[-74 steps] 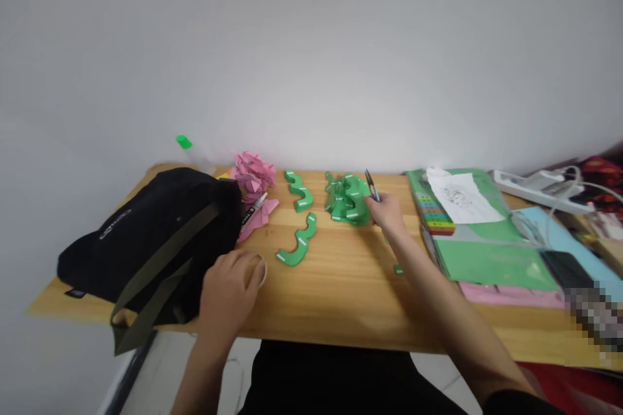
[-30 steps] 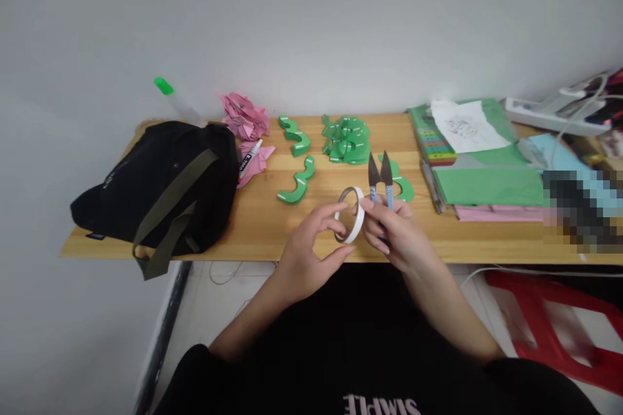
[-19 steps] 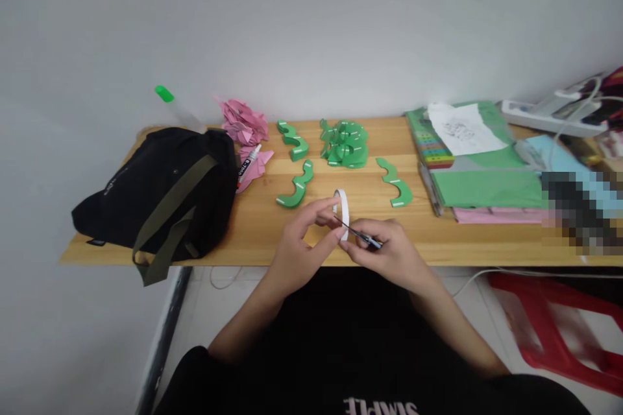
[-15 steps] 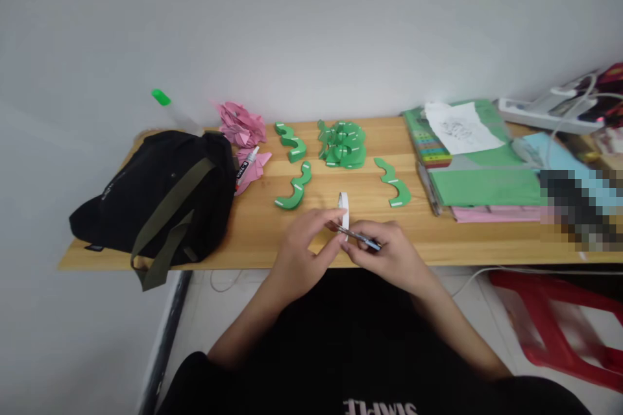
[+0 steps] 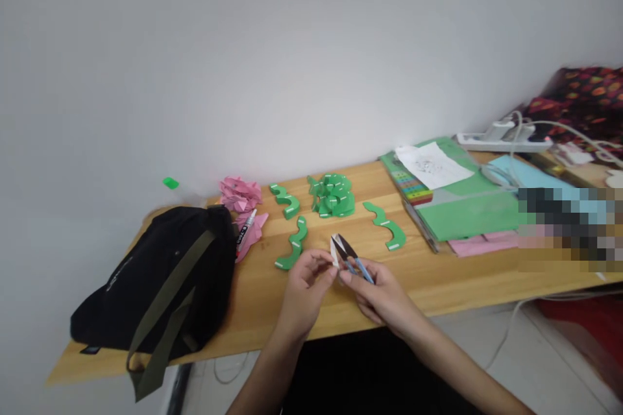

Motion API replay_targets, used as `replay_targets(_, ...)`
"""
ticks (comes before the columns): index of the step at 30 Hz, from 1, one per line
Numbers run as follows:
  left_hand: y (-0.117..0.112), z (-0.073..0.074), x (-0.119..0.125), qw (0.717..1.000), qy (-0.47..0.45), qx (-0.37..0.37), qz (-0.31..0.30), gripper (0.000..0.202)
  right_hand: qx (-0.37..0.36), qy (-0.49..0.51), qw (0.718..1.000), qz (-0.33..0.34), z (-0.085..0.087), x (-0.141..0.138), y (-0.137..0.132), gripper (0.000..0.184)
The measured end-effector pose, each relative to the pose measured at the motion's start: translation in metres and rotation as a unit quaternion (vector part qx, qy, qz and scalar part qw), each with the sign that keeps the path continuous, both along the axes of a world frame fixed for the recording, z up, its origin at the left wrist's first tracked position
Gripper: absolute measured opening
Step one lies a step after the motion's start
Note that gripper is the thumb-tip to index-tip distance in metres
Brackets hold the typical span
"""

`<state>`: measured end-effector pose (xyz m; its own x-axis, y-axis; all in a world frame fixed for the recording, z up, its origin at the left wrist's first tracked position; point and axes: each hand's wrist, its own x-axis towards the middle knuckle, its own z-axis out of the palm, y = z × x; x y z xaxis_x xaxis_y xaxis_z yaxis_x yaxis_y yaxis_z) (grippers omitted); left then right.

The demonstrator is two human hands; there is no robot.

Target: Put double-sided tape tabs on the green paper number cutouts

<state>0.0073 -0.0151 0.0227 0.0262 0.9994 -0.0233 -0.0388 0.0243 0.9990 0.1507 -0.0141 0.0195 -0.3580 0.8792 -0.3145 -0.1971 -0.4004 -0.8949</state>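
My left hand (image 5: 306, 292) pinches a narrow roll of white tape (image 5: 334, 253) above the near part of the table. In my right hand (image 5: 384, 292) is a pair of thread snips (image 5: 363, 268) with blue handles. The snips' dark blades are apart and point away from me, right beside the tape. Whether they touch it I cannot tell. Just beyond my left hand lies a wavy green piece (image 5: 296, 246) with short white strips on it. Another wavy green piece (image 5: 389, 227) lies beyond my right hand.
More green pieces (image 5: 333, 198) and pink folded paper (image 5: 239, 194) lie along the wall side. A glue tube (image 5: 246, 233) rests beside a black bag (image 5: 170, 272) on the left. Green sheets (image 5: 455, 211) and a power strip (image 5: 506, 142) occupy the right.
The snips' blades have spread and now point away from me instead of toward my left hand. The tape has tilted in my left fingers. My view has tipped upward.
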Motion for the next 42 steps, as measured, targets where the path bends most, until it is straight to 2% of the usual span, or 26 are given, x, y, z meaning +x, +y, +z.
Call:
replay_targets(4, 0.016, 0.005, 0.003, 0.999, -0.040, -0.035, 0.002, 0.020, 0.015, 0.010, 0.995, -0.100, 0.001, 0.019, 0.006, 0.051)
replay_targets(6, 0.025, 0.009, 0.004, 0.998, -0.046, -0.051, -0.007, 0.023, 0.032, 0.003, 0.992, -0.121, 0.001, 0.035, 0.012, 0.054)
replay_targets(10, 0.041, 0.021, 0.005, 0.997, -0.021, -0.063, -0.034, 0.030, 0.121, -0.127, 0.980, -0.088, 0.006, 0.068, 0.023, 0.057)
replay_targets(13, 0.047, 0.028, 0.006, 0.996, 0.014, -0.065, -0.063, 0.032, 0.226, -0.255, 0.938, -0.061, 0.015, 0.084, 0.029, 0.046)
replay_targets(16, 0.049, 0.031, 0.007, 0.993, 0.042, -0.068, -0.091, 0.032, 0.271, -0.326, 0.906, 0.001, 0.021, 0.092, 0.036, 0.034)
replay_targets(22, 0.049, 0.031, 0.011, 0.988, 0.038, -0.059, -0.139, 0.030, 0.279, -0.337, 0.896, 0.075, 0.025, 0.094, 0.048, 0.033)
replay_targets(27, 0.050, 0.032, 0.012, 0.984, 0.021, -0.063, -0.165, 0.031, 0.257, -0.298, 0.913, 0.103, 0.025, 0.092, 0.054, 0.033)
replay_targets(32, 0.050, 0.033, 0.012, 0.981, 0.020, -0.067, -0.182, 0.031, 0.247, -0.282, 0.918, 0.133, 0.022, 0.093, 0.059, 0.032)
replay_targets(42, 0.050, 0.036, 0.012, 0.980, 0.015, -0.066, -0.189, 0.032, 0.214, -0.259, 0.926, 0.171, 0.032, 0.090, 0.062, 0.044)
